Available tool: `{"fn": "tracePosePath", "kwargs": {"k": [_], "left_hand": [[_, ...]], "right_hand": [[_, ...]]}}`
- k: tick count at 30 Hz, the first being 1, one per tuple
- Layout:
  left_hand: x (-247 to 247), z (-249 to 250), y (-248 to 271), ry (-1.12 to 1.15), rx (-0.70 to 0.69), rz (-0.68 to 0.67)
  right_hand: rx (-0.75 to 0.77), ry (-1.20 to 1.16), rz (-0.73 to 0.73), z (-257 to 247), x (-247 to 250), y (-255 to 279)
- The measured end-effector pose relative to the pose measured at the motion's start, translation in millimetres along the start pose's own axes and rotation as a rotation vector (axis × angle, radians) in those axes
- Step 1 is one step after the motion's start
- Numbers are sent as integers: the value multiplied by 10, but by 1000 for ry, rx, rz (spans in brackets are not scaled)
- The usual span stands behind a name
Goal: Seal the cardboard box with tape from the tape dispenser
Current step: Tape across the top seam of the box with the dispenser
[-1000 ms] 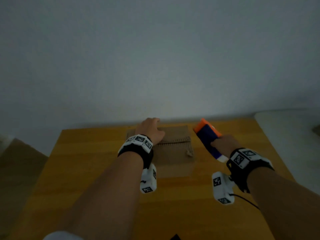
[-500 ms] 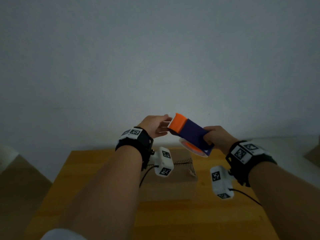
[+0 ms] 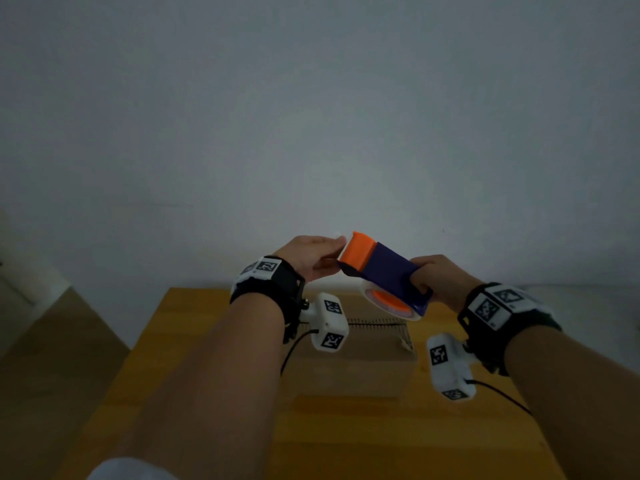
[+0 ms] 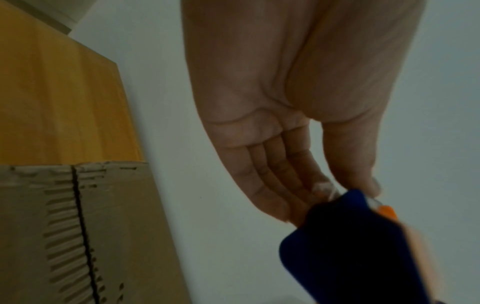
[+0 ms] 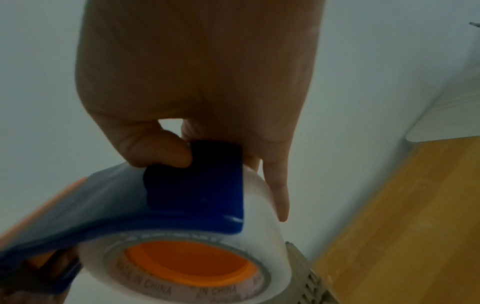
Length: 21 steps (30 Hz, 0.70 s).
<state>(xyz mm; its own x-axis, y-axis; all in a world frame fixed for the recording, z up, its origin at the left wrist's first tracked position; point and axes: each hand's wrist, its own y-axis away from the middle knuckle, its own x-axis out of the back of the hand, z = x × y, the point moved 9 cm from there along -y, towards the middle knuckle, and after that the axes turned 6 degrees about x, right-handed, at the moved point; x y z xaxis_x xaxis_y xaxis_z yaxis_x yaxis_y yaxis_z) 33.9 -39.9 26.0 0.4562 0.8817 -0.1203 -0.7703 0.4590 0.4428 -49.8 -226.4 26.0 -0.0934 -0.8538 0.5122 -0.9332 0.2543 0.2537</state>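
Dispenser [image 3: 384, 271] above box [image 3: 360, 362], on table [image 3: 214, 341].

We see dim, flat, greyish light in all three views, with no glare or hard shadows. Our head view darkens toward the corners and bends at its edges. Both wrist views are soft, smeared with blur near their lower edges.

head: above, facing forward-down over bench [image 3: 346, 427] | wrists: close along fingers [image 4: 272, 174] | shared: tape dispenser [image 3: 384, 268]

Both forearms raised — right hand [image 3: 437, 278] gripping, left hand [image 3: 311, 255] pinching.
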Motion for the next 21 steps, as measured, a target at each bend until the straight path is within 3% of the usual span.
{"fn": "tracePosePath", "kwargs": {"k": [6, 11, 16, 21], "left_hand": [[145, -122, -9, 71, 38, 73], [322, -187, -32, 62, 54, 182], [586, -289, -14, -79, 108, 296], [944, -517, 62, -30, 187, 426]], "right_hand": [[-44, -134, -106, -19, -208, 41], [51, 47, -351, -115, -460, 59], [232, 363, -308, -401, -525, 10], [397, 383, -190, -702, -590, -56]]}}
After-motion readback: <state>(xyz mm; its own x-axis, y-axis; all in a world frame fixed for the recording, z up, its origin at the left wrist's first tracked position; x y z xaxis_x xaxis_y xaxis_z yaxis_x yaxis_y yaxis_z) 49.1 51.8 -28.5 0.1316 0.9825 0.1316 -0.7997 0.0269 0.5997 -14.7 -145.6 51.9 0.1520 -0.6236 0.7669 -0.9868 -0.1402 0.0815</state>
